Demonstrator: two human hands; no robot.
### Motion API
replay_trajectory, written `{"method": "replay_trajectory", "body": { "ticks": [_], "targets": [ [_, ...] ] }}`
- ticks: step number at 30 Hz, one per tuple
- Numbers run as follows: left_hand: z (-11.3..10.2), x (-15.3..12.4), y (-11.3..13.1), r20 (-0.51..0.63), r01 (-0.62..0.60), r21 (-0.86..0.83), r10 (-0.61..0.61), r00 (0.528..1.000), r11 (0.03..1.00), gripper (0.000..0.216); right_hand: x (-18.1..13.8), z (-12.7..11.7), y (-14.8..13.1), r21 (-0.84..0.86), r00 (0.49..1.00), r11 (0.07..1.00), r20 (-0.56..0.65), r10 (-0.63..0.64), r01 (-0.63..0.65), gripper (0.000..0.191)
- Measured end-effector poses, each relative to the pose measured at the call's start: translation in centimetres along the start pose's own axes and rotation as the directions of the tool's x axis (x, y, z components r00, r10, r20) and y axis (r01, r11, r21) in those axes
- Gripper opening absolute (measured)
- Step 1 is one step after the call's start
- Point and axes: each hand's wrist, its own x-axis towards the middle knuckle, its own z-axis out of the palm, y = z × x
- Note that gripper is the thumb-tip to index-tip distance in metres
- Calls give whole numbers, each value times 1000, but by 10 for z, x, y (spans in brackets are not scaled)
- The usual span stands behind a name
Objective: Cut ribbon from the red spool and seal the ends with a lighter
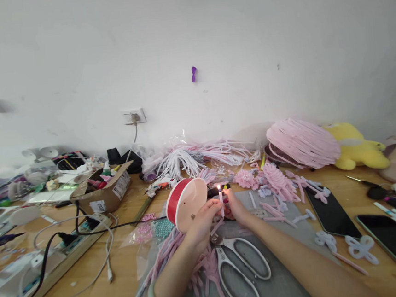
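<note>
My left hand (204, 217) is closed, with thumb and fingertips pinched on a thin pale upright stick (221, 198). A small flame (218, 188) burns at the stick's top. My right hand (237, 208) curls in close from the other side; its fingertips are partly hidden, and what they hold I cannot make out. Just behind my left hand is a spool of red ribbon (176, 201) with a pale round side. Large white-handled scissors (237, 270) lie below both hands on a grey mat (280, 261). Pink and lilac pipe cleaners (162, 255) lie under my left forearm.
Bead packets (163, 228) lie left of the spool. Beyond are an open cardboard box (117, 192) and a power strip (75, 251) with loose cables. White pipe cleaners (180, 161), a pink bundle (301, 144) and a yellow plush toy (359, 148) line the wall. Phones (331, 213) lie right.
</note>
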Motion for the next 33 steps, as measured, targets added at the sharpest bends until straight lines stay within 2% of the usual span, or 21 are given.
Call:
{"method": "replay_trajectory", "body": {
  "ticks": [9, 19, 33],
  "targets": [
    [0, 0, 3, 34, -9, -20, 10, 999, 1000, 17, -1, 1, -1, -25, 1000, 1000, -3, 4, -4, 50],
    [0, 0, 2, -6, 41, -81, -41, 999, 996, 20, 10, -2, 7, -64, 997, 998, -75, -21, 17, 40],
    [-2, 1, 1, 22, 57, -98, -55, 998, 994, 18, 16, -5, 11, -161, 997, 985, 49, -59, 66, 47]
  ]
}}
